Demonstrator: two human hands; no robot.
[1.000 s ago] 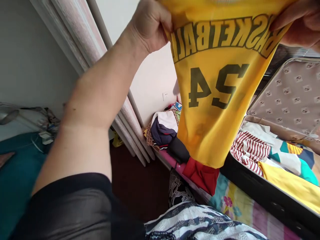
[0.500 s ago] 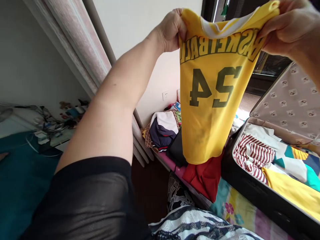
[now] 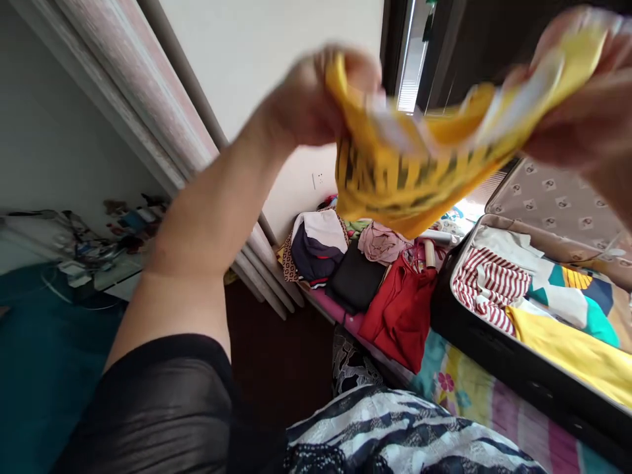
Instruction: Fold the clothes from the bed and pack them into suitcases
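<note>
A yellow basketball jersey (image 3: 395, 174) with dark lettering is held up in the air in front of me, blurred by motion and bunched or flipped upward. My left hand (image 3: 316, 99) is closed on its left shoulder. My right hand (image 3: 577, 125) is closed on its right shoulder at the upper right. Both hands are above the bed, with the jersey stretched between them. Below the right hand lies an open black suitcase (image 3: 498, 355) holding folded clothes, among them a red-and-white striped piece (image 3: 484, 289) and a yellow one (image 3: 563, 345).
A pile of clothes lies at the bed's far end: a red garment (image 3: 399, 309), a black item (image 3: 355, 280), a navy-and-white top (image 3: 316, 243). The bed has a striped floral sheet (image 3: 469, 401). A curtain (image 3: 148, 99) hangs left; a cluttered shelf (image 3: 99, 230) and a teal surface (image 3: 39, 355) lie further left.
The jersey hung flat with its number 24 showing; now it is swung upward and bunched between the hands, blurred. The clothes behind it on the bed have come into view.
</note>
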